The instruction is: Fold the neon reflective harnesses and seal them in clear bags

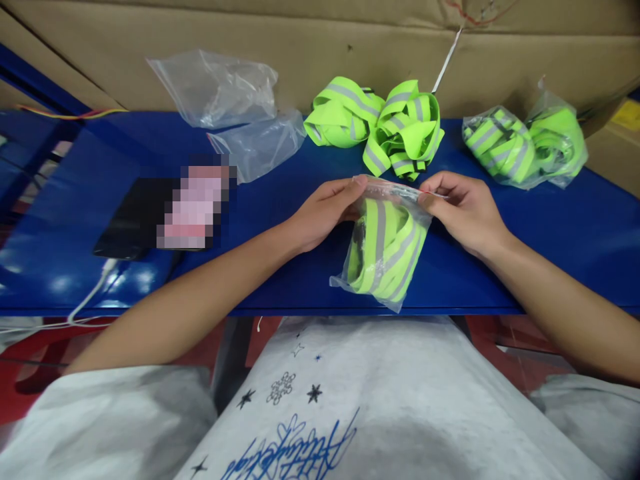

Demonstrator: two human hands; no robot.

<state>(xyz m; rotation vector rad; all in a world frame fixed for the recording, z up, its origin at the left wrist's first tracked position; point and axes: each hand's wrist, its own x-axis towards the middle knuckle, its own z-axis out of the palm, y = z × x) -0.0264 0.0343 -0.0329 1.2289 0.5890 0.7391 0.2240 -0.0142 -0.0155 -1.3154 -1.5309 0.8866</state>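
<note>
Between my hands hangs a clear zip bag with a folded neon-yellow reflective strap inside. My left hand pinches the left corner of the bag's top edge, thumb uppermost. At the right end of that same edge, my right hand grips the plastic between thumb and bent fingers. A thin red line shows along the seal near the right thumb. Just beyond the bag lie loose bundles of reflective straps, yellow with grey stripes, apart from both hands.
Two transparent plastic bags lie at the back left. Bagged straps rest at the back right. A black device with a white cable and a blurred-out phone occupy the left of the blue table. Cardboard stands behind.
</note>
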